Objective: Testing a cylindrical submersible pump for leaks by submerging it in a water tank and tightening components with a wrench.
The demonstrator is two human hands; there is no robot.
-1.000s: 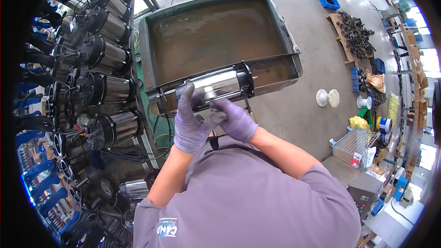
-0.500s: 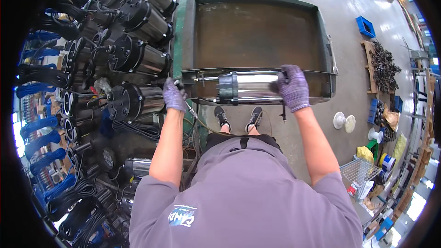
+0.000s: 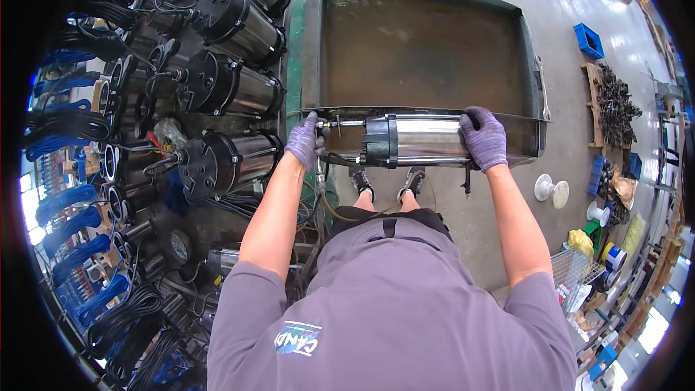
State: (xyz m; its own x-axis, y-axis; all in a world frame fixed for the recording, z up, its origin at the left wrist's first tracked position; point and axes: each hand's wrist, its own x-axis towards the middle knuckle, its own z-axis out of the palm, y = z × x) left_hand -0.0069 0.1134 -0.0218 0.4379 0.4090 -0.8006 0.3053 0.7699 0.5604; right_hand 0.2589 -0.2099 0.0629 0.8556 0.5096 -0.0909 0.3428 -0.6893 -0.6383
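Note:
A pump motor (image 3: 428,135) with a shiny steel barrel and a black end housing lies sideways along the near edge of a shallow metal tank (image 3: 528,36). My right hand (image 3: 483,137), in a purple knit glove, is closed round the barrel's right end. At the other side, past a thin metal shaft (image 3: 351,124), my gloved left hand (image 3: 307,143) is closed at a small metal fitting (image 3: 323,124). The fingers partly hide that fitting. Below this hand hangs a thin hose with a metal end (image 3: 320,175). A dark cable runs from the housing toward the left hand.
Several similar motors (image 3: 229,85) crowd the left side, with black and blue cable coils (image 3: 69,203) beyond. On the right floor are a blue bin (image 3: 588,41), a pallet of dark parts (image 3: 614,105), a white spool (image 3: 550,190) and a wire basket (image 3: 575,268).
My left hand has come from beside the neighbouring motors to the fitting at the shaft's left end. My right hand stays on the barrel's end. The whole view has shifted slightly.

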